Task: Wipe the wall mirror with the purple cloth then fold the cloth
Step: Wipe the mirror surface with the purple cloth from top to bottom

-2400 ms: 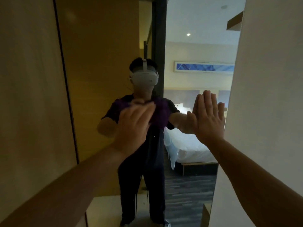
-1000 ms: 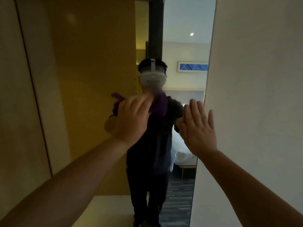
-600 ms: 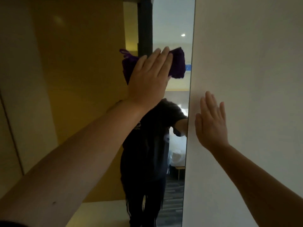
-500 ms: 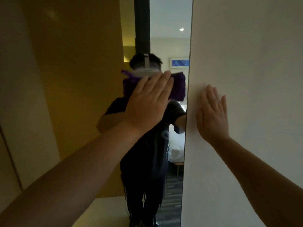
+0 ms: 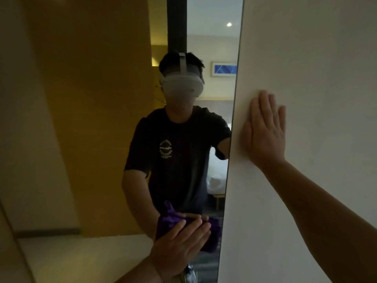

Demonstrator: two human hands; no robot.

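Left hand [image 5: 179,246] flat, fingers straight, pressing bunched purple cloth [image 5: 212,235] onto low wall mirror [image 5: 102,119] beside its right edge, likely for even wiping pressure; right hand [image 5: 265,129] open, holding nothing, up-right on wall [image 5: 306,58], presumably bracing.

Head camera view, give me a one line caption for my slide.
Left hand presses the purple cloth low on the wall mirror; right hand flat on the wall.

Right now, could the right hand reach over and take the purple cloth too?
Probably yes. The right hand lies flat on the wall beside the mirror, holding nothing. The purple cloth sits lower, under the left hand, with nothing between.
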